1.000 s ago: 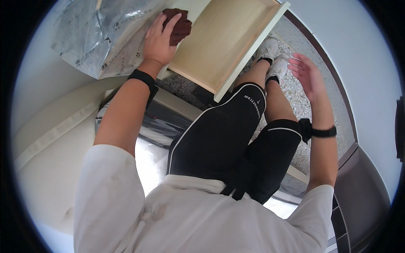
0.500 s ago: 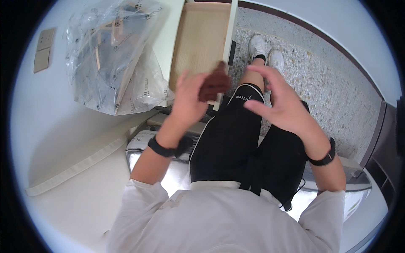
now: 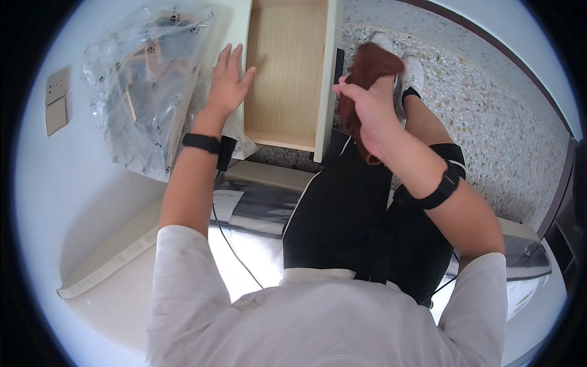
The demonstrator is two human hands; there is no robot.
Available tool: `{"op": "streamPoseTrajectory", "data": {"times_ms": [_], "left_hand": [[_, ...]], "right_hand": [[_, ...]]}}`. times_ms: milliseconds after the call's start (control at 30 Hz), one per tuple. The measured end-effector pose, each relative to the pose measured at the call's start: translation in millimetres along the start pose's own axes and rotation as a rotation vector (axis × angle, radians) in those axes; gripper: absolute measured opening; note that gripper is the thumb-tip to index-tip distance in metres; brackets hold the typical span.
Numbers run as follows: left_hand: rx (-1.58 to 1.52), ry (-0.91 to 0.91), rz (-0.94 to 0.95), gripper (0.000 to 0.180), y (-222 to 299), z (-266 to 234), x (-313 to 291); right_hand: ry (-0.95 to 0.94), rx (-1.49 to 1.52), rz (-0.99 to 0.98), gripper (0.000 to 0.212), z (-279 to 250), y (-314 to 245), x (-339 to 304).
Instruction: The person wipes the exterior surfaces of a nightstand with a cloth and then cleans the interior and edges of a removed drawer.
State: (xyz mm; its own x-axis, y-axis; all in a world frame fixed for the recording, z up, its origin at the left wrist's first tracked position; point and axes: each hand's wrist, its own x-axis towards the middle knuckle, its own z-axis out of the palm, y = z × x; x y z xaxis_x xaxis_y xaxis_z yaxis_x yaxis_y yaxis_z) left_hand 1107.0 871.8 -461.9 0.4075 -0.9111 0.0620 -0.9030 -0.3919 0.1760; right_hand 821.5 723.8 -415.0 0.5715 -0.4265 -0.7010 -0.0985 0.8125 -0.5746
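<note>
1. Right hand [image 3: 374, 113] is closed around a brown cloth [image 3: 374, 63], which spreads out beyond the fingers and trails back along the hand's left side toward the wrist.
2. Left hand [image 3: 227, 87] is open, its fingers parted, over the pale cabinet [image 3: 230, 24]; whether it touches the surface I cannot tell.
3. Between the hands is a pulled-out drawer [image 3: 284, 73] with a light wooden bottom.
4. Left of the left hand sits a clear plastic bag [image 3: 122, 116].
5. Beyond the right hand, white shoes [image 3: 414, 72] rest on the speckled floor [image 3: 465, 116].
</note>
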Motion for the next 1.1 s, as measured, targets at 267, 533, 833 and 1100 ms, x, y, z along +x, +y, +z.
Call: {"op": "streamPoseTrajectory", "data": {"times_ms": [267,533,833,1100], "left_hand": [[0.123,0.07,-0.014,0.062,-3,29,-11],[0.067,0.122,-0.059,0.059,-6,30,-10],[0.074,0.091,-0.083,0.061,-11,23,-12],[0.155,-0.011,-0.051,0.062,-17,22,-17]], "right_hand": [[0.072,0.02,0.098,0.042,11,41,26],[-0.329,-0.397,0.143,0.035,1,-25,-52],[-0.41,-1.061,0.026,0.031,-40,-116,-51],[-0.308,-1.054,0.001,0.054,-99,-184,95]]}}
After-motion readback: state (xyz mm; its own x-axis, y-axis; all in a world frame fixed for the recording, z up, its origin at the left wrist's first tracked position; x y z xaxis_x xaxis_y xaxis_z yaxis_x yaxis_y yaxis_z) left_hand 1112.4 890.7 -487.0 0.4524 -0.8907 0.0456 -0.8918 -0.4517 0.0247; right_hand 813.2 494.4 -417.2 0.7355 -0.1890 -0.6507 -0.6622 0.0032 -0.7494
